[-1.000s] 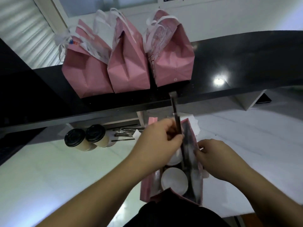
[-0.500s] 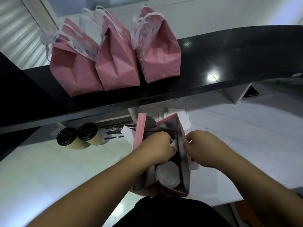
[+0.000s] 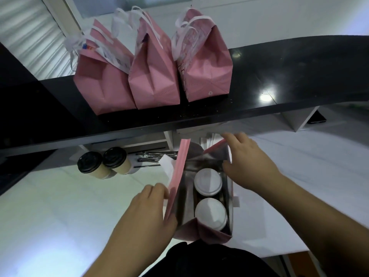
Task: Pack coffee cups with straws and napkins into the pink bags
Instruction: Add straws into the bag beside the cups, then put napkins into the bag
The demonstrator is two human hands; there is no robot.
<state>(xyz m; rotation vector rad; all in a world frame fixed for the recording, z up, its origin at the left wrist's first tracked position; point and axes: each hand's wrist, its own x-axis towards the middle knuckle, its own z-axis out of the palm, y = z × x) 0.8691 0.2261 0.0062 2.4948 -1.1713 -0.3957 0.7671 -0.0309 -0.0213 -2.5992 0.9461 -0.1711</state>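
Observation:
An open pink bag (image 3: 209,234) with a silver lining stands on the white table in front of me. Two white-lidded coffee cups (image 3: 208,181) (image 3: 210,211) stand inside it, one behind the other. My left hand (image 3: 153,206) grips the bag's left wall from outside. My right hand (image 3: 247,164) holds the right wall near the far corner, fingers over the rim. Any straw inside the bag is hidden. Two black-lidded cups (image 3: 88,162) (image 3: 115,157) stand to the left. Dark wrapped straws (image 3: 153,156) lie behind the bag.
Three filled pink bags (image 3: 155,76) with white handles stand in a row on the black raised counter (image 3: 279,80). White napkins (image 3: 208,139) lie under that counter behind the open bag. A white paper piece (image 3: 166,164) sits by the bag's left wall.
My left hand lowered a dark straw into the bag, came out, and now grips the left wall. My right hand shifted up to the far right rim. Both cup lids are now uncovered.

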